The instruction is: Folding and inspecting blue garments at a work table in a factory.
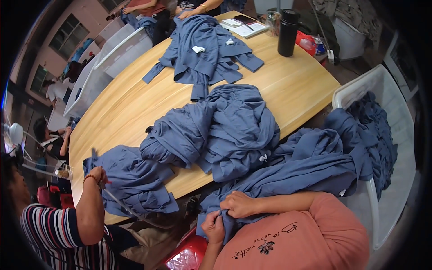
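A person's two bare hands pinch a blue-grey garment at the near edge of a wooden counter.

The left hand [214, 226] and the right hand [238, 204], nearly touching, are each clamped on a fold of the blue-grey garment [297, 173], which trails up and to the right of them into a white plastic crate [382, 90]. The cloth looks soft, light and limp, likely best gripped at a seam or hem. Beyond the hands, a heap of like garments [225, 130] lies on the counter [297, 85]. To the left, a co-worker's hand [99, 175] touches another garment.
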`<state>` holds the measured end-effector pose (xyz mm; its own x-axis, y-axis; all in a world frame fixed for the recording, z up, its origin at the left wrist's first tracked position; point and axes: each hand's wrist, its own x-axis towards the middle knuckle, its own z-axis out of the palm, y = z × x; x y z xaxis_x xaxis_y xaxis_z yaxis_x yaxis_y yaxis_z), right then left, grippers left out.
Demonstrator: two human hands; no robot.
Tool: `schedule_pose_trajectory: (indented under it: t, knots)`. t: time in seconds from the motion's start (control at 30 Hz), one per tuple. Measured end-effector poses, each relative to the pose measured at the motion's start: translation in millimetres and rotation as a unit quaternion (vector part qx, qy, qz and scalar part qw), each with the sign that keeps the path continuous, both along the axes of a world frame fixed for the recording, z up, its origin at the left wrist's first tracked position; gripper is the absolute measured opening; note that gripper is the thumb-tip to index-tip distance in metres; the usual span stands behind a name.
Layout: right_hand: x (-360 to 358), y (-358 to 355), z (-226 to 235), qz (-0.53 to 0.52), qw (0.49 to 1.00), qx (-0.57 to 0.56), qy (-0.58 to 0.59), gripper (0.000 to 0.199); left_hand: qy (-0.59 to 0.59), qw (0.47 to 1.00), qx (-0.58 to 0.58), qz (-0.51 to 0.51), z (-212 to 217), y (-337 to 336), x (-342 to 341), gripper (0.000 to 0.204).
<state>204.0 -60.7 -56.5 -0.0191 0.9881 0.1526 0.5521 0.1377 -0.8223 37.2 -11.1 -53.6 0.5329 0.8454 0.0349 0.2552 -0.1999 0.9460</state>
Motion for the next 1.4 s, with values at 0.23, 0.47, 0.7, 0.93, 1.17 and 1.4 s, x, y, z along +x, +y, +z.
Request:
schedule_pose_trajectory:
  t: [0.23, 0.47, 0.7, 0.93, 1.17, 1.4]
  knots:
    - [7.2, -35.3, 0.4, -0.179, 0.968, 0.153, -0.085, 0.009, 0.003, 0.955, 0.292, -0.047, 4.3, -16.1, 41.6, 0.02]
    - [12.3, -61.3, 2.7, -0.191, 0.969, 0.136, -0.078, 0.007, 0.024, 0.939, 0.331, -0.085, 13.8, -44.9, 48.4, 0.017]
    - [82.2, -63.0, 65.1, -0.144, 0.954, 0.06, -0.255, 0.029, 0.103, 0.96, -0.026, -0.26, 44.0, -8.6, 38.8, 0.008]
    - [145.6, -24.5, 24.6, -0.3, 0.94, -0.008, -0.166, 0.055, 0.287, 0.889, 0.323, -0.151, 30.7, 39.9, 153.2, 0.064]
    - [151.6, -39.6, 39.1, -0.445, 0.872, 0.195, -0.046, 0.032, -0.003, 0.955, 0.263, -0.134, 98.0, 70.8, 209.6, 0.013]
    - [143.1, -58.5, 12.7, -0.216, 0.976, -0.01, -0.005, 0.02, -0.295, 0.899, -0.084, -0.312, 256.2, 13.2, 252.4, 0.009]
